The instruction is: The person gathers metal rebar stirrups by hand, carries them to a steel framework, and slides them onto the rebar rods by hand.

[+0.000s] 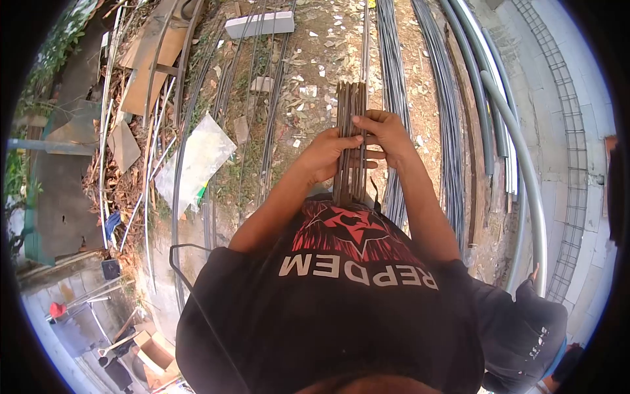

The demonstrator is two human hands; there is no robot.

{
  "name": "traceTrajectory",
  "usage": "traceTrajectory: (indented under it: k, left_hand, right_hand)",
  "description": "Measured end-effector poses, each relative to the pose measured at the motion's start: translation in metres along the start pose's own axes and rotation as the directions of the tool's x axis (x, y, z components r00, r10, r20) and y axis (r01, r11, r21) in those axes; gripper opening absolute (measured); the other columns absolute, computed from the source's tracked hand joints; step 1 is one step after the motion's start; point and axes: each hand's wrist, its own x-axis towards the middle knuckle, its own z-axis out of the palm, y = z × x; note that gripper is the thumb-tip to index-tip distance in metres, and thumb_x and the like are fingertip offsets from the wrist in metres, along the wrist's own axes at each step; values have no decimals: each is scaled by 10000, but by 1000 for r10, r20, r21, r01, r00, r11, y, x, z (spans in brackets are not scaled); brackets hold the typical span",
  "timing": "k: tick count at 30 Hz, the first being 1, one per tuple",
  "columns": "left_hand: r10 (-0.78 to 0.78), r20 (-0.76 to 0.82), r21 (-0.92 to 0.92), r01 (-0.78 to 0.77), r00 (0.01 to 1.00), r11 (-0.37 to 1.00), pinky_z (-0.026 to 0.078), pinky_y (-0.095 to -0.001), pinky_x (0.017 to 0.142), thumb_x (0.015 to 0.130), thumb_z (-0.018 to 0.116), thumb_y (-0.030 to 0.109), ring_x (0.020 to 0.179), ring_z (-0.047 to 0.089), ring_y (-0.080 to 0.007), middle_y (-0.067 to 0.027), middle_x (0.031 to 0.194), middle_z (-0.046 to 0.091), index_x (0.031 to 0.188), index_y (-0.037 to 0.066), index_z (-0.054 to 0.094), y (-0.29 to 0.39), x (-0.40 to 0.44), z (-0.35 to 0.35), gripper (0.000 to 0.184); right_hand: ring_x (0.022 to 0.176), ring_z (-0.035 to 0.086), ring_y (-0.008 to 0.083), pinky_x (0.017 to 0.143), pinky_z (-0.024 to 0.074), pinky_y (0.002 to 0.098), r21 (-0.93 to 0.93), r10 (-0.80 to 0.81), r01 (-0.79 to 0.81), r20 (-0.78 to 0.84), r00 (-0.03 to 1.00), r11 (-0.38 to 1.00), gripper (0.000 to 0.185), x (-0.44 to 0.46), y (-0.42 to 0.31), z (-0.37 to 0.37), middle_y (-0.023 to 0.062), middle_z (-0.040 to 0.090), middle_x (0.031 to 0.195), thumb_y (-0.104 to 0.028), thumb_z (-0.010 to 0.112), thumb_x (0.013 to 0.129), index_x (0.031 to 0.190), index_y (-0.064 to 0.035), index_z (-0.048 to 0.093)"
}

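Note:
In front of my chest I hold a bundle of short, brownish steel bars point(350, 102), standing upright in the view. My left hand point(326, 154) grips the bundle from the left, with its thumb across the front and its fingers passing behind. My right hand point(388, 136) closes on its right side, thumb pressed near the upper part. Both hands are close together at the middle of the bundle. Fingertips behind the bars are partly hidden. The bundle's lower end is close to my black printed shirt point(348, 295).
Long steel bars point(441, 98) lie on the leaf-strewn ground ahead. Grey pipes point(515, 125) and a wire mesh cage point(569, 125) run along the right. A white block point(260, 25) and plastic sheet point(200, 154) lie left. Another person point(525, 335) is at the lower right.

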Motion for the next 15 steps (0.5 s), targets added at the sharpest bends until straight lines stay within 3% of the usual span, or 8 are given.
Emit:
traceTrajectory:
  k: [6, 11, 15]
  left_hand:
    - [90, -27, -76, -92, 996, 993, 582, -555, 944, 991, 586, 94, 1112, 660, -434, -210, 1296, 589, 1341, -47, 482, 50, 85, -1, 392]
    - [68, -22, -26, -68, 997, 997, 590, -530, 937, 968, 612, 76, 1094, 674, -407, -193, 1276, 606, 1321, -44, 510, 98, 169, -17, 386]
    - [21, 23, -3, -21, 1000, 1000, 586, -513, 944, 957, 635, 80, 1099, 675, -396, -189, 1252, 622, 1321, -45, 514, 147, 244, -39, 404]
  right_hand:
    - [664, 695, 182, 515, 555, 296, -111, 41, -35, 57, 998, 993, 247, 97, -61, -29, 81, 699, 824, -181, 779, 854, 955, 23, 686]
    - [637, 676, 164, 530, 547, 274, -34, 73, -72, 32, 997, 997, 168, 179, -90, -60, 81, 698, 803, -147, 756, 856, 885, -5, 670]
    - [646, 673, 163, 536, 537, 279, 21, -3, 3, -30, 1000, 1000, 166, 259, -112, -80, 78, 701, 816, -131, 751, 854, 940, -15, 669]
